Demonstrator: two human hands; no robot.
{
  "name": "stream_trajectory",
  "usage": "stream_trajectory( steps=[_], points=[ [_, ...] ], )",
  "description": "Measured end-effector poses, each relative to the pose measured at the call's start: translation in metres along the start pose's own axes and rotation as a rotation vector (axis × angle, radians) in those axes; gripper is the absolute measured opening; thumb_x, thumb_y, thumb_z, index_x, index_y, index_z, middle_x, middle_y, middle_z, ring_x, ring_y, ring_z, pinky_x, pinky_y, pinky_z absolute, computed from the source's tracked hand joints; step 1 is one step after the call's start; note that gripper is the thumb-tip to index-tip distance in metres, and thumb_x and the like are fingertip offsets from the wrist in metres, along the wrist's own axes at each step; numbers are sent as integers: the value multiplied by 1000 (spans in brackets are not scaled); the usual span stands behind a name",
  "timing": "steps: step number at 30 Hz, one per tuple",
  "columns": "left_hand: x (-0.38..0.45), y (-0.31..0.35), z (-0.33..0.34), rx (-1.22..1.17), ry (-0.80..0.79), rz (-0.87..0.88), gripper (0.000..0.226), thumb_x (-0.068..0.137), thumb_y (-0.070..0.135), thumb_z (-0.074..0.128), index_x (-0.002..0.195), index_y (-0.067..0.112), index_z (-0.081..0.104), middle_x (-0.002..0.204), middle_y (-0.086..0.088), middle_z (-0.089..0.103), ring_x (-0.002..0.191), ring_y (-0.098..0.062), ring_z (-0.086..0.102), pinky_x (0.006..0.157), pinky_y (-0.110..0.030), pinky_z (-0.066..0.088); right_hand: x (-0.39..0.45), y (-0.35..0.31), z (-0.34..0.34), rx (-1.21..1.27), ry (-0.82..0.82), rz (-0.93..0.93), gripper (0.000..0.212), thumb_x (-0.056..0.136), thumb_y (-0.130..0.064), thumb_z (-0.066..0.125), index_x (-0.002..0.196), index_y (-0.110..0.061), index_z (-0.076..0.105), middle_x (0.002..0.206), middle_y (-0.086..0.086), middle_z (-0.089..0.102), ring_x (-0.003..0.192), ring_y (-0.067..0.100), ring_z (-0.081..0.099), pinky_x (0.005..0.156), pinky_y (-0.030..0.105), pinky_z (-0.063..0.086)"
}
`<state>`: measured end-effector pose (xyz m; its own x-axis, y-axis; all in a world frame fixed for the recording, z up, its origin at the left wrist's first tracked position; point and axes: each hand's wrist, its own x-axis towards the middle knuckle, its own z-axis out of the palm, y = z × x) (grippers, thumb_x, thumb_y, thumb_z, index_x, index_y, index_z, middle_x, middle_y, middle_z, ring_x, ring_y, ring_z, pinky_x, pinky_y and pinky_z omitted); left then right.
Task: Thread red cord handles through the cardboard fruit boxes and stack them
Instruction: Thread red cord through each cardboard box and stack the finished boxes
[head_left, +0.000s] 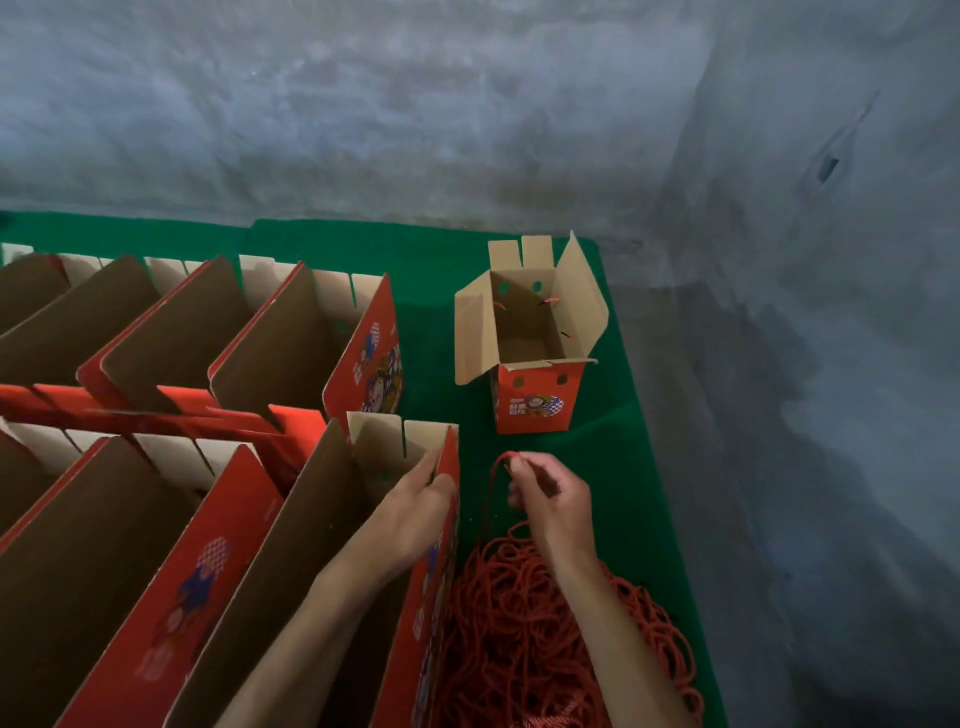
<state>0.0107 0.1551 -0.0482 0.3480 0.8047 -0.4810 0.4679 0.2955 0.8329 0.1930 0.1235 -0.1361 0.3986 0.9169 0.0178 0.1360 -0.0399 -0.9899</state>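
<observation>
Rows of flattened red cardboard fruit boxes (171, 561) stand leaning on a green mat. My left hand (415, 512) grips the top edge of the nearest flat box (441, 582), thumb outside and fingers inside. My right hand (553, 501) pinches the end of a red cord (501, 462) lifted from a big heap of red cords (530, 629) at the lower right. One assembled box (537, 395) stands upright farther back with its flaps open; short red cord ends poke through its inner walls.
The green mat (618, 467) ends at a grey concrete floor on the right and a rough grey wall (467, 104) behind. A second row of flat boxes (291, 338) fills the back left. Bare mat lies between the assembled box and the cord heap.
</observation>
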Motion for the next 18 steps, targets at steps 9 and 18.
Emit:
stream_trajectory(
  steps=[9, 18],
  points=[
    [1, -4, -5, -15, -21, -240, 61, 102, 50, 34, 147, 10, 43, 126, -14, 65, 106, -30, 66, 101, -45, 50, -24, -16, -9, -2, -130, 194, 19, 107, -38, 55, 108, -29, 71, 64, -4, 54, 57, 18, 42, 55, 35, 37],
    [3, -13, -4, -2, 26, -214, 62, 98, 53, 38, 140, 10, 51, 119, -13, 68, 102, -30, 68, 99, -45, 51, -44, 23, -11, 729, -164, 663, 42, 100, 13, 35, 133, 6, 60, 116, 23, 74, 109, 35, 73, 84, 38, 63]
  ],
)
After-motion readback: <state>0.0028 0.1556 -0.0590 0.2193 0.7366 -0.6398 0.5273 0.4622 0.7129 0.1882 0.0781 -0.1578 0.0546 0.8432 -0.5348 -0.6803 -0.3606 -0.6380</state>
